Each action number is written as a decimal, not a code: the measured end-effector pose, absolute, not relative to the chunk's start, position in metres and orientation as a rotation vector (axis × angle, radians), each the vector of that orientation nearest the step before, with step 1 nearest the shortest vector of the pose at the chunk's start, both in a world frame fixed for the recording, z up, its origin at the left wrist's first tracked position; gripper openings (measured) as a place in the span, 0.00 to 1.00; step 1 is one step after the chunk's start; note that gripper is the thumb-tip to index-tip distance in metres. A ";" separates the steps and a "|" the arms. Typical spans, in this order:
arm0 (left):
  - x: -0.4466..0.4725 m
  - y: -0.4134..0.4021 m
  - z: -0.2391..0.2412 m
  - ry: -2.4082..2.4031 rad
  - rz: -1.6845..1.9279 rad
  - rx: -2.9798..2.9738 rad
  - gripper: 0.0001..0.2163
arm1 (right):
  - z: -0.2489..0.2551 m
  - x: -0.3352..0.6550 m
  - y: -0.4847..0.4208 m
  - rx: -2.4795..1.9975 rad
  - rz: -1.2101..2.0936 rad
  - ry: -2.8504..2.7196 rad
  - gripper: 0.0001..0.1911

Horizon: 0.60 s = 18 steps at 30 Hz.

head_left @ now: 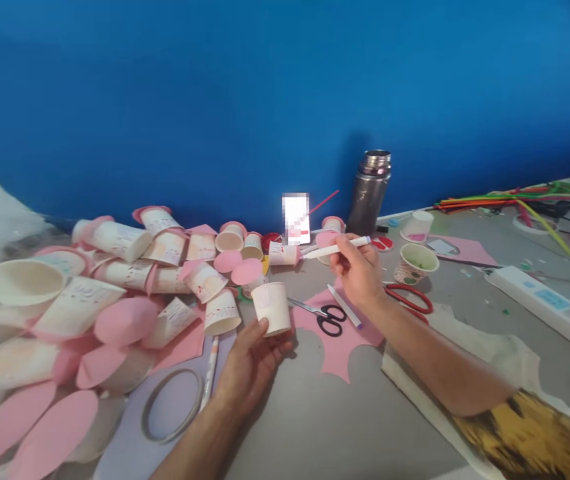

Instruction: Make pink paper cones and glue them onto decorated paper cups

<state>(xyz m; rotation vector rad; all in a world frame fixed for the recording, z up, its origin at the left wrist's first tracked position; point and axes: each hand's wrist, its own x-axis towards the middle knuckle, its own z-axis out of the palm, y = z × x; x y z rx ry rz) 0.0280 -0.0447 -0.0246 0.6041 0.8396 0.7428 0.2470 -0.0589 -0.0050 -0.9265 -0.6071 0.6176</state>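
A white paper cup point(271, 307) rests in my left hand point(252, 367), its thumb and fingers wrapped round the lower part. My right hand point(359, 272) grips a white marker point(332, 249) with a purple end, its tip pointing left, above and apart from the cup. Below the right hand, scissors point(325, 317) with black handles lie beside another white marker point(345, 307), both on cut pink paper point(337, 350). To the left, several paper cups with pink paper discs point(125, 320) are heaped, many with printed or drawn marks.
A dark metal flask point(369, 193) and a bright phone point(296, 219) stand by the blue wall. Red-handled scissors point(409, 298), a patterned cup point(415, 263) and a white power strip point(539, 300) lie right. A roll of tape point(172, 407) sits on purple paper point(129, 440).
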 end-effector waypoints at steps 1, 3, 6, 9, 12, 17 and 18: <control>0.028 -0.045 -0.024 0.829 0.738 0.585 0.08 | -0.004 0.244 -0.057 -0.918 0.639 -0.596 0.17; 0.026 -0.044 -0.024 0.796 0.746 0.554 0.09 | -0.003 0.235 -0.057 -0.915 0.698 -0.589 0.18; 0.024 -0.044 -0.027 0.744 0.760 0.529 0.11 | 0.001 0.223 -0.070 -0.927 0.797 -0.598 0.19; 0.022 -0.045 -0.031 0.681 0.755 0.568 0.13 | 0.004 0.215 -0.093 -0.977 0.867 -0.675 0.18; 0.021 -0.045 -0.034 0.606 0.763 0.644 0.19 | -0.002 0.211 -0.113 -1.148 0.734 -0.773 0.13; 0.023 -0.044 -0.036 0.566 0.770 0.705 0.28 | -0.012 0.207 -0.126 -1.229 0.548 -0.935 0.13; 0.023 -0.044 -0.036 0.565 0.774 0.718 0.29 | -0.012 0.206 -0.128 -1.220 0.529 -0.975 0.12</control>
